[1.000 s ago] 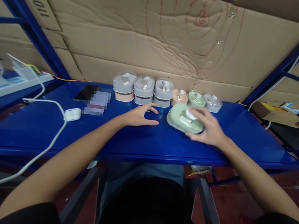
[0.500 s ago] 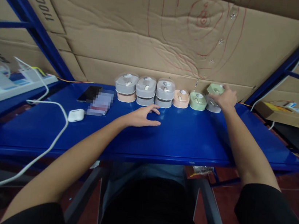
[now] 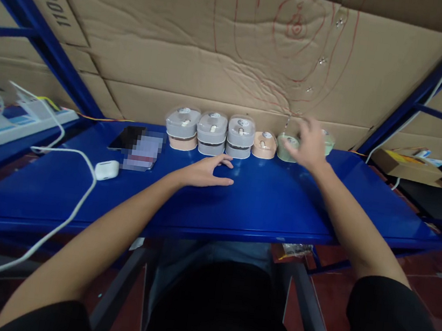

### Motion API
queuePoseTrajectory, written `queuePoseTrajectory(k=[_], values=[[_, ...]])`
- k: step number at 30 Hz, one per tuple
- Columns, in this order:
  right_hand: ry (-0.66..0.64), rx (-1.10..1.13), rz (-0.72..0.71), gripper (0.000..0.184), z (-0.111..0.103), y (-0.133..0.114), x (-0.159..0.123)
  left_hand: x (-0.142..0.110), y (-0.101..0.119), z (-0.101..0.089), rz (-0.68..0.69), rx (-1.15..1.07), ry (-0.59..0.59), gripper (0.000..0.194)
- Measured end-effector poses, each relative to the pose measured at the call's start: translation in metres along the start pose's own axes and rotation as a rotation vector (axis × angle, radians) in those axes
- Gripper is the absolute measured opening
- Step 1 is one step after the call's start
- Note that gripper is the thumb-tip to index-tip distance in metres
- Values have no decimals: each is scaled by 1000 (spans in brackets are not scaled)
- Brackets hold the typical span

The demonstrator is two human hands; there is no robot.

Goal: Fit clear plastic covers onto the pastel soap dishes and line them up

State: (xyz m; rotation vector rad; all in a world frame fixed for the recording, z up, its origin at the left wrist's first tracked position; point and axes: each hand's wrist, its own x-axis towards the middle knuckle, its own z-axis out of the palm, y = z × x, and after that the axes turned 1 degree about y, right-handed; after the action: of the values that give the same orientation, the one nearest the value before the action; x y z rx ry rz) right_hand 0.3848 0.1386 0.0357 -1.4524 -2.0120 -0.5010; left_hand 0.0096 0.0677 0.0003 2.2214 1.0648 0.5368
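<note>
My right hand (image 3: 307, 144) hangs open with spread fingers just above a row of lidded plastic containers, close to a pale green one (image 3: 287, 148). Partly behind my fingers, a green container (image 3: 327, 142) sits at the row's right end; what lies under it is hidden. A peach container (image 3: 265, 145) stands left of the hand. Further left are stacks of grey containers (image 3: 212, 126); the outer ones sit on peach bases. My left hand (image 3: 206, 171) rests on the blue steel shelf (image 3: 264, 209) in front of the stacks, open and holding nothing.
Cardboard lines the back of the shelf. To the left lie a black phone (image 3: 127, 138), a blurred card (image 3: 144, 150) and a white earbud case (image 3: 106, 170). A white cable (image 3: 72, 152) runs off the front edge. A power strip (image 3: 18, 125) sits further left.
My right hand has let go of the green container and moved left, lifting off the row's right end. The green container now sits there. My left hand has barely moved.
</note>
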Motion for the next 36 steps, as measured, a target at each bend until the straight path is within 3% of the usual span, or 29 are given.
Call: queuePoseTrajectory(k=[2, 5, 9, 11, 14, 17, 19, 21, 24, 26, 30, 36], values=[[-177, 44, -185, 87, 19, -23, 0, 0, -1, 1, 9, -4, 3, 81], [-362, 23, -226, 98, 39, -48, -5, 1, -1, 2, 17, -6, 1, 85], [-398, 27, -202, 88, 20, -66, -24, 2, 0, 2, 8, -7, 3, 88], [-357, 34, -110, 79, -1, -76, -33, 2, 1, 1, 5, -12, 6, 88], [-330, -15, 150, 89, -25, -94, -42, 1, 1, 1, 11, -23, 24, 87], [-477, -73, 289, 97, -30, -105, -44, 0, 0, 3, -10, -46, 52, 94], [-554, -24, 182, 91, -28, -105, -45, 1, -2, 4, -21, -83, 72, 108], [-572, 158, -65, 88, -26, -102, -48, 2, -3, 7, 16, -135, 93, 122], [-527, 558, -403, 98, -26, -101, -50, 3, -2, 10, 147, -206, 101, 131], [-438, 715, -473, 99, -27, -101, -50, 2, 0, 11, 226, -227, 73, 132], [-291, 667, -325, 95, -27, -83, -45, -1, 8, 12, 235, -130, 3, 124], [-378, 523, -47, 92, -12, -32, -41, -3, 16, 20, 288, 25, -5, 50]])
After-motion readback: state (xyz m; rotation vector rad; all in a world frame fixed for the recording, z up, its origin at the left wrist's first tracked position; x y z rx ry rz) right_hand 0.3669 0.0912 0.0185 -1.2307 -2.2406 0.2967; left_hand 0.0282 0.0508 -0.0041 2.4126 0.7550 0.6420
